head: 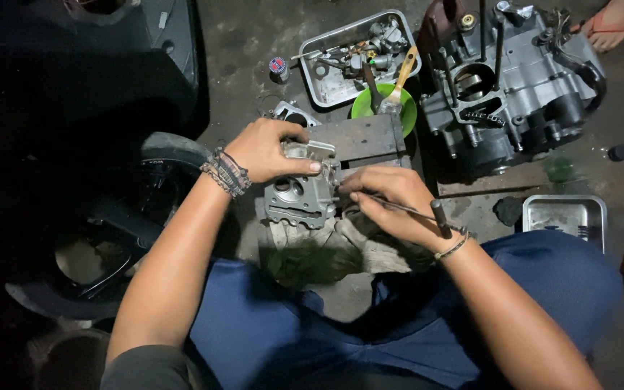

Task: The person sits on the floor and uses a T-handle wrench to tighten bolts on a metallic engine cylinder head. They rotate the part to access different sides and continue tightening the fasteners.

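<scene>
Left hand clamped over the grey cast-metal cylinder head resting on a stained rag between the knees — right hand closed round a slim steel T-handle tool, its tip working at the head's side.

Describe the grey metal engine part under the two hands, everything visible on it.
The engine part is a dull grey cast-metal block with a round port opening, a slotted recess and small bolt holes on its near face. It sits on a stained rag in front of a dark wooden block. The left hand grips its top edge; the right hand works a slim T-handled tool into its right side. Its far side is hidden.
</scene>
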